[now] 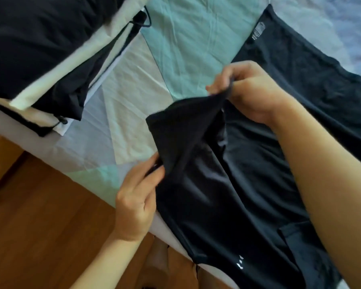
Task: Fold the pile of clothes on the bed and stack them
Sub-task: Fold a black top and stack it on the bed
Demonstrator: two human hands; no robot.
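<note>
I observe my left hand (pixel 133 203) and right hand (pixel 248 90) each pinching the black garment (pixel 217 184) over the bed (pixel 133 80).

1. Bedroom in a home, by all signs.
2. Bed with a creased patchwork sheet in teal, white and pale lilac (pixel 188 38).
3. Stack of folded black and white clothes (pixel 40 59) on top.
4. Warm brown wooden plank floor (pixel 40 226) alongside.
</note>
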